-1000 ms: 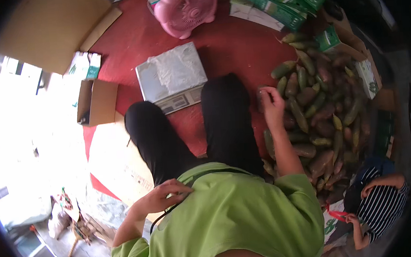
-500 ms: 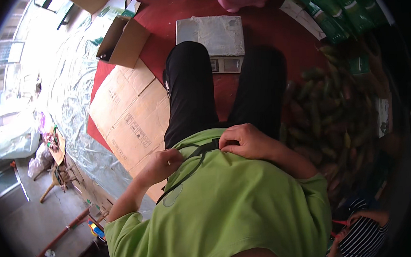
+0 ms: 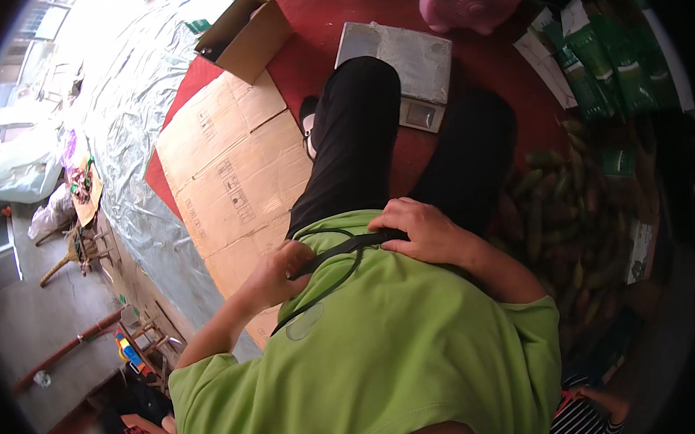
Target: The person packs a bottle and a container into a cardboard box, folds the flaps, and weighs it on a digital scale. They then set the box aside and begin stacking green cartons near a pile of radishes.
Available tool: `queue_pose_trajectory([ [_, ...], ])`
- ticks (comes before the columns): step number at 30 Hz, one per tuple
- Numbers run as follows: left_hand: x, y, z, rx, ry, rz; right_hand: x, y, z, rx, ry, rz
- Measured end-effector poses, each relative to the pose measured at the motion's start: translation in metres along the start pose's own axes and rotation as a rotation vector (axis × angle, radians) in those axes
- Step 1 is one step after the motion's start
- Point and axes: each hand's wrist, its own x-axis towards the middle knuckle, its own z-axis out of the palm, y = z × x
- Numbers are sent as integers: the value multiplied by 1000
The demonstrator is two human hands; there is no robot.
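Head view: a black strap [image 3: 341,249] is being handled against the front of a green shirt [image 3: 388,358].

The strap is being pinched by the curled fingers of the left hand [image 3: 279,270] at its near-left end, while the right hand [image 3: 424,232] is being pressed flat over its far end, fingers close together. For a clean adjustment, both ends are best kept gripped and the slack drawn evenly. A weighing scale [image 3: 402,70], flattened cardboard [image 3: 233,168] and green cobs [image 3: 554,212] are lying beyond.
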Motion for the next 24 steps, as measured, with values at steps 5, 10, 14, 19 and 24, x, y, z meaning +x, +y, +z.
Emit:
queue_pose_trajectory([
  [5,-22,-59,30,-212,454,-249,9,-4,7,23,-20,-24],
  [10,-36,-58,42,-329,358,-396,28,6,9,66,-126,-117],
  [14,-44,-70,52,-459,480,-380,44,-6,9,131,-274,-85],
  [19,-58,-52,48,-793,404,-527,56,-16,10,154,-329,-74],
  [24,-77,-122,89,-655,452,-341,65,-20,19,164,-398,-135],
])
